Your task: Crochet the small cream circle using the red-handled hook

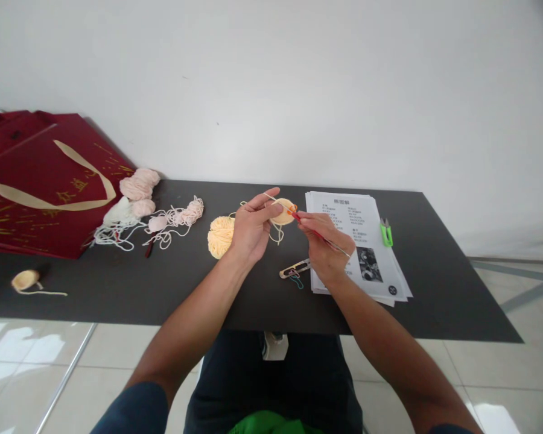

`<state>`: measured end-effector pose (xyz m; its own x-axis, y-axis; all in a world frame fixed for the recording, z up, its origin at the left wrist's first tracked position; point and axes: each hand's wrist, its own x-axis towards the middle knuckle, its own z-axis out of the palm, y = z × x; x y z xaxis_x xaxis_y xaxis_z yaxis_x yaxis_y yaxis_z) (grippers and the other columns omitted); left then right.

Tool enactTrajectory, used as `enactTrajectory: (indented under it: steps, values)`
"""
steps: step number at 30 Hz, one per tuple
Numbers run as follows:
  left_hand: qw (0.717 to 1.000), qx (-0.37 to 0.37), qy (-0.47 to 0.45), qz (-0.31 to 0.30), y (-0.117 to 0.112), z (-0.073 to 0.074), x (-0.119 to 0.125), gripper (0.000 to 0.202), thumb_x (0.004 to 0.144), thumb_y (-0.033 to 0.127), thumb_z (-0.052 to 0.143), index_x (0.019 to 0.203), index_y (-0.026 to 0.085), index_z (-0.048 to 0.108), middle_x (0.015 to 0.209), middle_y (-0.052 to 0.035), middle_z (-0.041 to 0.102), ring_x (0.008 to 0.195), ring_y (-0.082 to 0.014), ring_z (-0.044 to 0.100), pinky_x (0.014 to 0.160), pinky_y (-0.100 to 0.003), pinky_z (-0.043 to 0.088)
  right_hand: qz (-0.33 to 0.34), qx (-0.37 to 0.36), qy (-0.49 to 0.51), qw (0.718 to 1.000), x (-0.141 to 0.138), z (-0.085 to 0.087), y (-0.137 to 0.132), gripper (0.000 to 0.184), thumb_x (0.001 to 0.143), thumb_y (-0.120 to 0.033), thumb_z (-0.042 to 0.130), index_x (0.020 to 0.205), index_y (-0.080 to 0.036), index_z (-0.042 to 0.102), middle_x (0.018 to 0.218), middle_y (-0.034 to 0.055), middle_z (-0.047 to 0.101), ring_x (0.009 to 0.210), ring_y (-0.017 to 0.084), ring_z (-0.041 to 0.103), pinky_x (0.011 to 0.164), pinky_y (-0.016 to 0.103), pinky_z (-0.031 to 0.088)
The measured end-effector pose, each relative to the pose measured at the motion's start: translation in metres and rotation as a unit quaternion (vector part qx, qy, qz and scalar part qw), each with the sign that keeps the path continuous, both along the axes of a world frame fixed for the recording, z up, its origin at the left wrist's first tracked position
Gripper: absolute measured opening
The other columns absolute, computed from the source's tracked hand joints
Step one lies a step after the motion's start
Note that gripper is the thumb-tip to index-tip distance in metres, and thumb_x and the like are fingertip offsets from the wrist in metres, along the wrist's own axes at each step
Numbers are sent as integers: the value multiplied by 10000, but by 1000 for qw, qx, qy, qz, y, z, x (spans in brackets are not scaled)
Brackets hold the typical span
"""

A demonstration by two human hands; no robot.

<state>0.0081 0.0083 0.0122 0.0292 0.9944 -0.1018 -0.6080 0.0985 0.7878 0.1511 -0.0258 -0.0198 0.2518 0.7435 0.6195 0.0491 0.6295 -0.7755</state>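
Observation:
My left hand [254, 224] pinches a small round pale-yellow crochet piece [284, 212], with a strand of yarn running over the raised index finger. In my right hand [328, 244] is a crochet hook [314, 232] with a red handle, its tip at the right edge of the crochet piece. A small orange bit shows at that edge; I cannot make out what it is. Just left of my left hand lies a ball of yellow yarn [219, 237]. A loose yarn tail [278, 234] hangs below the piece.
Printed pattern sheets [366, 241] lie under my right hand, with green thread snips [386, 232] on their edge. Metallic snips [294, 269] and stitch markers [296, 279] lie nearer me. Leftward are pink yarn [140, 182], white yarn [120, 214], a red gift bag [49, 181] and a small crocheted cup shape [26, 279].

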Motion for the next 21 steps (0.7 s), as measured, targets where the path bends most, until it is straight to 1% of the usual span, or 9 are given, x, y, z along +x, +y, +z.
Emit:
enactTrajectory:
  steps: [2,3,6,8,10,12,16,19,21]
  values:
    - [1000,-5,-9,-17,0,1,-2,453,617,173,892,1057,174,782,815,1,729,733,-107,674,769,-268,531,11,-13,19,1000,0,1,1,134,849,-258,801,922,-364,837,1014,23,835,976,241,766,911,487,651]
    - [1000,-7,-10,-23,0,2,-3,448,616,166,888,1052,173,787,805,0,722,726,-107,666,762,-268,527,20,-22,35,999,0,2,2,128,844,-255,806,913,-359,833,1015,17,833,944,229,765,876,465,655]
    - [999,-6,2,-41,-1,4,-4,463,592,148,889,1046,164,800,741,19,681,683,-97,634,730,-259,509,58,-52,101,992,2,5,6,107,839,-246,807,902,-332,795,999,-8,822,782,170,742,720,374,635]
    - [999,1,28,-47,-1,4,-4,476,570,140,890,1039,156,809,697,38,647,648,-90,611,700,-253,495,83,-68,134,985,6,8,10,100,840,-244,808,901,-306,759,973,-11,809,712,139,715,658,323,596]
    - [997,7,67,-43,-2,3,-3,470,560,136,882,1025,153,816,672,48,628,621,-87,590,666,-251,479,95,-75,138,983,10,10,13,105,842,-230,807,893,-285,733,946,-9,797,689,121,696,642,292,565]
    - [994,11,105,-27,-1,1,-2,443,567,143,870,1007,159,820,664,49,626,603,-88,577,640,-252,468,85,-69,124,986,14,12,13,118,845,-203,804,888,-274,721,930,-8,788,692,112,686,641,275,545]
    - [985,36,168,25,-1,-4,-1,361,624,175,830,985,164,824,665,36,638,588,-94,570,606,-253,462,33,-48,69,996,16,15,7,112,867,-180,778,902,-267,717,930,-4,774,723,118,687,651,276,537]
    - [967,76,233,67,-3,-7,0,334,675,182,778,1005,168,826,664,35,626,574,-87,534,572,-242,440,7,-43,42,998,15,16,3,94,878,-201,771,903,-266,709,933,-3,767,732,126,687,649,283,541]
    - [954,103,270,81,-4,-8,1,334,699,179,745,1022,176,827,672,36,622,574,-84,516,565,-237,434,3,-50,49,998,15,15,3,100,875,-216,778,905,-262,694,922,-5,768,714,124,680,638,283,538]
